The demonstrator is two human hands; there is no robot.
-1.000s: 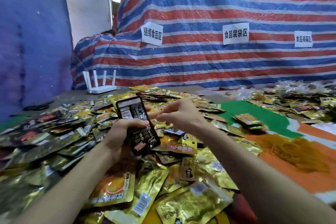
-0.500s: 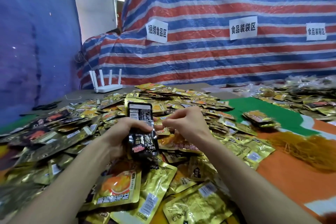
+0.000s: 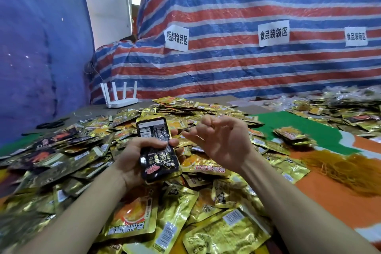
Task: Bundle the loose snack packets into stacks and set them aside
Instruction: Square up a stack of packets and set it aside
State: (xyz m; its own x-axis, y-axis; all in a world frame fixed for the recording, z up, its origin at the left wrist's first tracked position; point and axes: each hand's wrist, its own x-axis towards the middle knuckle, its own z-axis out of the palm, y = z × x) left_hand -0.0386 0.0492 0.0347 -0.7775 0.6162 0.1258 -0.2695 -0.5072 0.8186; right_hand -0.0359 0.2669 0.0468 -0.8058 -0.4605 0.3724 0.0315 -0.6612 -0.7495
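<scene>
Packets (image 3: 132, 220) mostly loose across centre frame, one stack (image 3: 157, 150) clasped in left hand (image 3: 132, 158), right hand (image 3: 223, 143) empty, fingers half-curled, few bundles (image 3: 291, 135) aside at right.

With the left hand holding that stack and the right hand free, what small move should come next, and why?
Probably the right hand should reach right for a rubber band from the orange heap: the stack in the left hand shows no band, and the right hand is open and empty.
</scene>
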